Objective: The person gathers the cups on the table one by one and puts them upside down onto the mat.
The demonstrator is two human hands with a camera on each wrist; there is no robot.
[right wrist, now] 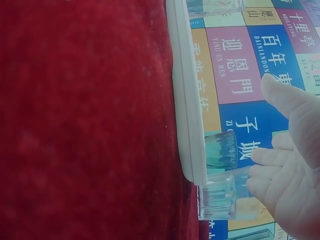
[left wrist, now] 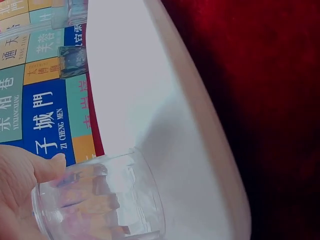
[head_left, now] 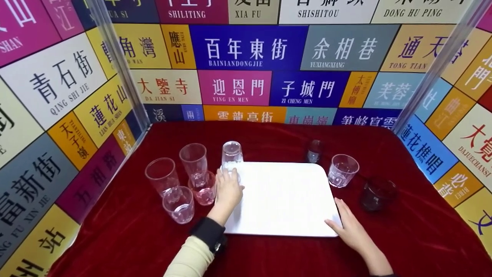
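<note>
A clear glass tumbler (head_left: 232, 152) stands mouth down at the back left corner of a white tray (head_left: 284, 200). My left hand (head_left: 229, 190) holds it from the near side, with the thumb against its upper end in the left wrist view, where the tumbler (left wrist: 105, 200) overlaps the tray's white surface. Part of the glass is hidden behind the fingers. At the tray's right edge, my right hand (head_left: 348, 227) rests with its fingers extended. In the right wrist view those fingers (right wrist: 272, 165) are spread and hold nothing.
Left of the tray stand several glasses: two tall ones (head_left: 193, 156) (head_left: 161, 173), a short clear one (head_left: 178, 206) and a pinkish one (head_left: 203, 190). To the right are a small dark glass (head_left: 314, 152), a clear tumbler (head_left: 343, 171) and a dark glass (head_left: 376, 194). Red cloth (head_left: 276, 256) covers the table.
</note>
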